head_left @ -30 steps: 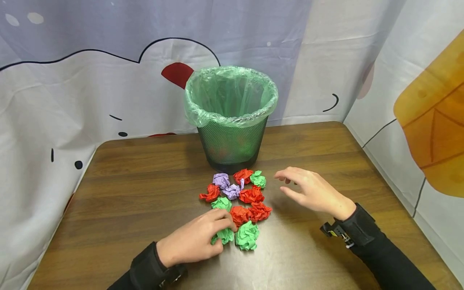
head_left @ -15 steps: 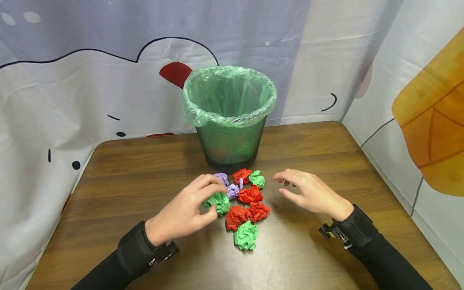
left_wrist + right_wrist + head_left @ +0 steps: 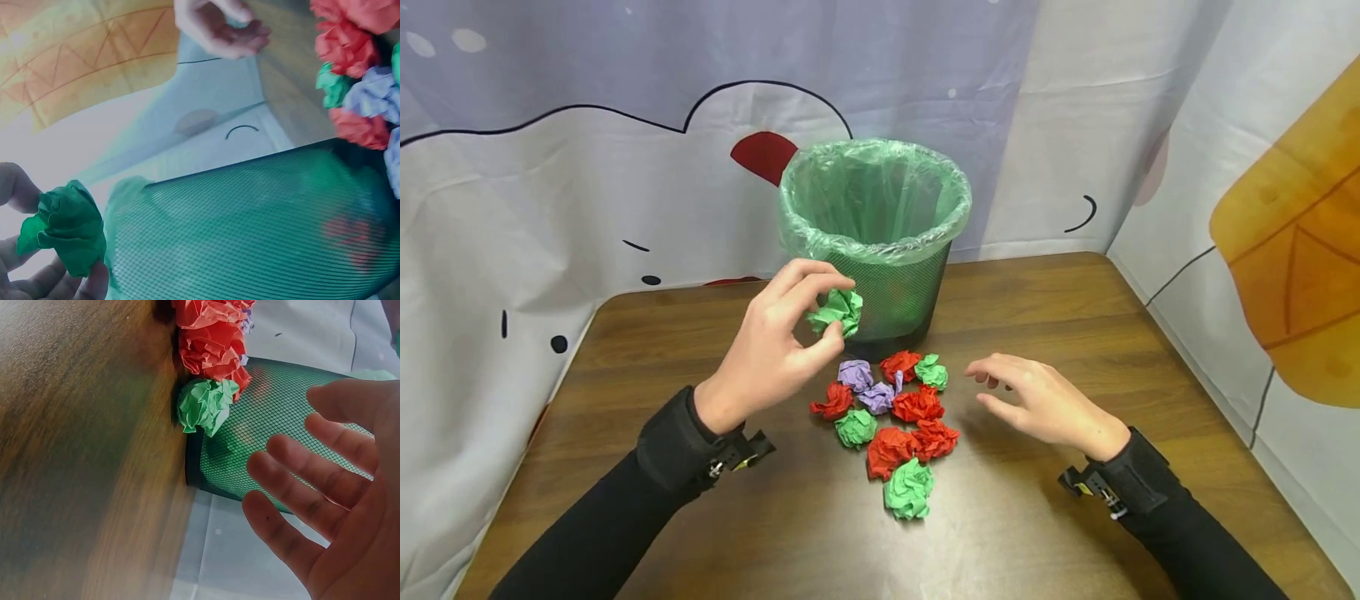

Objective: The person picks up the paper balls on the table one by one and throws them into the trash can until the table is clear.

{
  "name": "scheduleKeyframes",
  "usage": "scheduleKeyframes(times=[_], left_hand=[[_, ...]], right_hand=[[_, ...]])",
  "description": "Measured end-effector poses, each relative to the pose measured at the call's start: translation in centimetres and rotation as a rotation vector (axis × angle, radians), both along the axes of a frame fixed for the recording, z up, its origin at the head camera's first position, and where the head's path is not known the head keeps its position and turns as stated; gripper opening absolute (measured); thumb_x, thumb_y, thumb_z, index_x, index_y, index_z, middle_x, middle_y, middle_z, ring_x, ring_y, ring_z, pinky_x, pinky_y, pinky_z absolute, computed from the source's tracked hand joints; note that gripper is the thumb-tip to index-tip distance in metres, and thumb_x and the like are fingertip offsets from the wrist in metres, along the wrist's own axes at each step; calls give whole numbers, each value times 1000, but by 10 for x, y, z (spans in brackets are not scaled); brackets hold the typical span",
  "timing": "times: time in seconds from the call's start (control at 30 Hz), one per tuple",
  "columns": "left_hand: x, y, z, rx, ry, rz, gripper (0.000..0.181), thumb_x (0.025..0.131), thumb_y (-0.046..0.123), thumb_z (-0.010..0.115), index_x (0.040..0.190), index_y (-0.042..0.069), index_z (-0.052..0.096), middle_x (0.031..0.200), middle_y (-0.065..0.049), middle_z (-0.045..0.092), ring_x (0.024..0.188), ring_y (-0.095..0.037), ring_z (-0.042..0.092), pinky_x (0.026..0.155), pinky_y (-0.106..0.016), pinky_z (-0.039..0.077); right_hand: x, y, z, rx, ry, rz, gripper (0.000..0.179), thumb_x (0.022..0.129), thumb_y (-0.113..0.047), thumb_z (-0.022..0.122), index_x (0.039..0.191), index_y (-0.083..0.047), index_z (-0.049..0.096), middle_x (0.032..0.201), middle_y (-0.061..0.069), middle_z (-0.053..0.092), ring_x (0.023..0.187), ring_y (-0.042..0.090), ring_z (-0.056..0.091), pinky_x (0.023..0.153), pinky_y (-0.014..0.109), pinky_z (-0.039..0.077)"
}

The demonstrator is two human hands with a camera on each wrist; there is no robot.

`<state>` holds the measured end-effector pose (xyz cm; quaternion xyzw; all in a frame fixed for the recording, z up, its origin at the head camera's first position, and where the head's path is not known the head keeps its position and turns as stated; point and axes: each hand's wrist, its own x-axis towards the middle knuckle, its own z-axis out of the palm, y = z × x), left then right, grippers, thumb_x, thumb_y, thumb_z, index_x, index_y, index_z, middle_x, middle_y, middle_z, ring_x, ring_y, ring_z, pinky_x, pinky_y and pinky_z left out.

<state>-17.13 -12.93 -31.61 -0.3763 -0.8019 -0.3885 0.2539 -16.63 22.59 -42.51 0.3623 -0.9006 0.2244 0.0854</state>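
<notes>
One green paper ball [image 3: 838,311] pinched in your left hand [image 3: 765,342], apparently mid-carry.
Your right hand [image 3: 1051,406] hangs relaxed, empty; next likely calls for lifting above the mesh wastebasket [image 3: 901,292].

Lower left: left hand [image 3: 45,279] pinches a crumpled green paper ball [image 3: 74,228] near the mesh bin [image 3: 237,228]. Reddish shapes show through the bin's lower mesh. Right hand [image 3: 215,28] at top; red paper balls [image 3: 347,51] and purple paper [image 3: 374,94] cluster upper right.

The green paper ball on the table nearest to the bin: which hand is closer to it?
Right. The right hand is just to the right of that ball, apart from it; the left hand is farther, to its left, pinching another green ball.
</notes>
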Motion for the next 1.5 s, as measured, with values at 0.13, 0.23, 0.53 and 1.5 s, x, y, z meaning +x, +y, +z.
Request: scheduleKeyframes(times=[0.13,0.23,0.53,1.5], left_hand=[[-10,4,12,53,35,32,35,84,7,61,118,5,68,118,-8,62,89,-22,54,79,-28,45],[-16,5,20,74,54,55,34,84,7,61,118,5,68,117,-9,62,90,-23,54,79,-29,44],[-28,5,44,113,98,114,34,84,8,61,117,5,69,117,-10,62,95,-23,55,80,-34,45],[-77,16,89,-1,28,230,41,89,9,59,129,14,67,120,-11,57,105,-22,52,86,-31,42]], right_hand=[[1,-1,0,0,-13,-2,31,93,-23,71,123,-19,65,108,-9,68,93,10,65,80,33,55],[1,-1,1,-2,-16,-9,30,93,-23,71,123,-20,65,108,-9,68,93,9,64,80,33,54],[1,0,-1,-9,-21,-17,31,93,-22,71,123,-20,65,108,-10,68,93,8,64,80,32,54],[-1,-2,-10,-38,-40,-5,32,92,-18,72,124,-17,65,106,-8,69,89,12,66,77,36,55]])
